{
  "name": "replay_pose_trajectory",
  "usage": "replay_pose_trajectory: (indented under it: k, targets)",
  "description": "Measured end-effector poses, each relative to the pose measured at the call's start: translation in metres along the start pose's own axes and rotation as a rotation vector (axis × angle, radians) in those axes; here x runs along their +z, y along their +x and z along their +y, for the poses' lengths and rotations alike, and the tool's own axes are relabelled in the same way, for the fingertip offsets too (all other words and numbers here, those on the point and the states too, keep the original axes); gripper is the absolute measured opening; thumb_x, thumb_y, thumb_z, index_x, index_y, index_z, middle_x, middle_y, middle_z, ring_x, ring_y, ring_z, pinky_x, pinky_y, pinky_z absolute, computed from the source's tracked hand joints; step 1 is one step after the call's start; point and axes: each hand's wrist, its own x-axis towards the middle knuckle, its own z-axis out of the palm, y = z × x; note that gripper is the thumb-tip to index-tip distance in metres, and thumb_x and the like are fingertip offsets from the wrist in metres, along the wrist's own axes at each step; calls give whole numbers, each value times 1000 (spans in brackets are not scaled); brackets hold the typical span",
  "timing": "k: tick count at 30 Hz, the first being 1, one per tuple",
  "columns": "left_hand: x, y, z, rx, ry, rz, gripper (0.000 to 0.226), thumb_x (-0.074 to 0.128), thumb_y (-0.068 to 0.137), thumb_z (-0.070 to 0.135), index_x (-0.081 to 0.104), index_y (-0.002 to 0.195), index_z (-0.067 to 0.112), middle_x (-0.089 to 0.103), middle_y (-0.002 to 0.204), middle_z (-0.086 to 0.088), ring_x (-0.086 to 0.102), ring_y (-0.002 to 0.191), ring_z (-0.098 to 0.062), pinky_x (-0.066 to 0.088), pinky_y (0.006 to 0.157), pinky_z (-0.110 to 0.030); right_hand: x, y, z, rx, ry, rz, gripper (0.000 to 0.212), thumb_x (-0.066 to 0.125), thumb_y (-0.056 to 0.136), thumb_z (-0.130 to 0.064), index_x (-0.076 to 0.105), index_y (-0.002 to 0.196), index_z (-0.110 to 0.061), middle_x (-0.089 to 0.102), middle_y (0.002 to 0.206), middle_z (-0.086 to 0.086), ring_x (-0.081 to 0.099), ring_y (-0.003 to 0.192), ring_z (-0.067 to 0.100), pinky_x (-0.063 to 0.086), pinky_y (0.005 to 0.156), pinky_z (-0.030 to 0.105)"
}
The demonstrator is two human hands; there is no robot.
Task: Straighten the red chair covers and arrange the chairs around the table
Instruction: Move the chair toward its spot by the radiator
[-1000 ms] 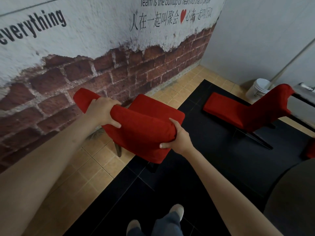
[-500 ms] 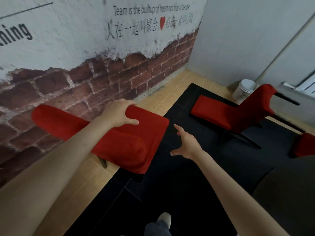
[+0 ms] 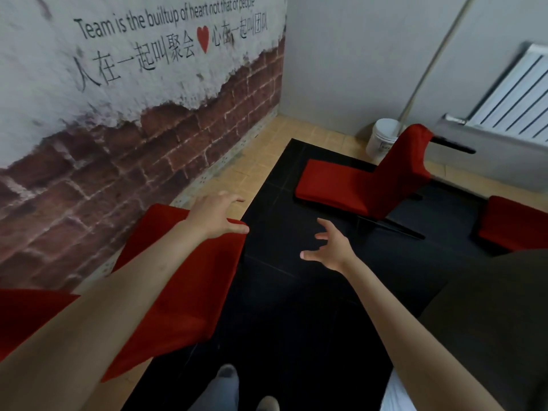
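Chairs come first: the nearest red-covered chair (image 3: 189, 280) sits low at the left, along the brick-painted wall (image 3: 124, 173), its seat cover lying flat and fairly smooth from what shows. A second red chair (image 3: 370, 185) stands further off on the black floor tiles (image 3: 296, 307), in front of a white bucket (image 3: 382, 140), and the edge of a third red chair (image 3: 516, 226) shows at the right. A dark rounded tabletop (image 3: 498, 315) fills the lower right corner. By my judgement the task is only partly done: the near cover looks tidy, but the second chair stands apart from the tabletop with its back toward it, so it probably needs turning and bringing in. Whether its cover is straight cannot be told from here.

Left hand (image 3: 213, 216) hovers over the far front corner of the near chair, fingers spread and lightly bent, thumb out; whether it touches the cover cannot be told, and its grip is apart, holding nothing. Right hand (image 3: 329, 247) hangs in the air above the black tiles, between the two chairs, fingers splayed and curled a little, grip likewise apart and empty. Both forearms stretch forward from the bottom of the view. A radiator (image 3: 516, 99) is fixed to the grey wall at the upper right.
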Motion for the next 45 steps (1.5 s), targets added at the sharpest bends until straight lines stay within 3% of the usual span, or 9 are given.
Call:
replay_pose_trajectory:
  k: [10, 19, 29, 37, 45]
  targets:
    - [-5, 165, 10, 21, -58, -49, 83, 77, 69, 54, 42, 140, 30, 49, 140, -2, 49, 125, -22, 43, 102, -45, -57, 123, -8, 83, 40, 43, 102, 87, 68, -28, 25, 150, -25, 51, 137, 7, 57, 117, 28, 48, 98, 42]
    - [-14, 332, 29, 83, -60, -113, 89, 77, 73, 49, 31, 147, 28, 50, 139, -5, 50, 124, -24, 42, 102, -44, -117, 237, -7, 205, 101, 91, 102, 86, 69, -29, 25, 150, -25, 51, 137, 7, 56, 116, 26, 41, 86, 28]
    - [31, 518, 108, 149, -48, -190, 91, 76, 72, 53, 29, 147, 28, 52, 136, -4, 52, 122, -21, 43, 95, -38, -221, 376, 50, 321, 184, 144, 100, 86, 69, -29, 27, 149, -23, 53, 135, 8, 51, 124, 26, 39, 87, 28]
    - [77, 645, 149, 96, -77, -274, 92, 75, 72, 53, 28, 147, 27, 51, 135, -4, 51, 122, -21, 43, 99, -44, -289, 499, 91, 408, 201, 96, 100, 85, 70, -29, 25, 150, -20, 54, 134, 8, 51, 123, 24, 41, 97, 34]
    - [138, 766, 146, 45, -99, -385, 92, 75, 74, 52, 27, 148, 25, 48, 138, -6, 48, 125, -22, 41, 101, -46, -304, 611, 133, 536, 235, 80, 98, 85, 71, -28, 26, 150, -21, 54, 133, 7, 51, 120, 23, 40, 86, 27]
